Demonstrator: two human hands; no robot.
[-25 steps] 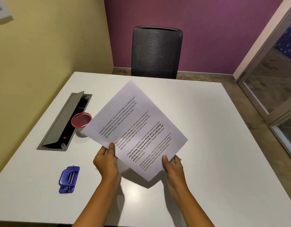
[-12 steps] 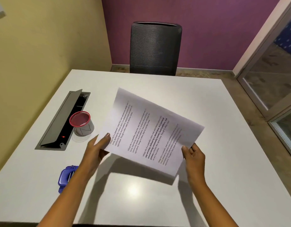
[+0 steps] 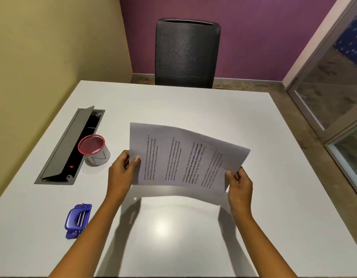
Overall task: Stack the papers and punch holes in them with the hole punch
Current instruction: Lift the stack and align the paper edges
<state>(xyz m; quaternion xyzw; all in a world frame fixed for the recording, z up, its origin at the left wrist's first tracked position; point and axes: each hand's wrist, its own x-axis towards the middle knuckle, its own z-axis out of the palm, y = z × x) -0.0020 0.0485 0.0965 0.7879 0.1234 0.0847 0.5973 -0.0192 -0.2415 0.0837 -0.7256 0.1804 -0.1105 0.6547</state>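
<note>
Head view is showing the papers [image 3: 183, 159] turning level at frame centre, left hand [image 3: 123, 169] and right hand [image 3: 238, 182] pinching opposite short edges, likely squaring them for the hole punch [image 3: 78, 220] waiting lower left

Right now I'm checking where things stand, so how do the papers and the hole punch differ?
The papers are held in the air by the left hand and right hand; the hole punch lies untouched on the table. The papers are white, printed and bowed; the hole punch is blue and rigid. The papers are central; the hole punch sits near the left edge. Both are within the person's reach.
</note>
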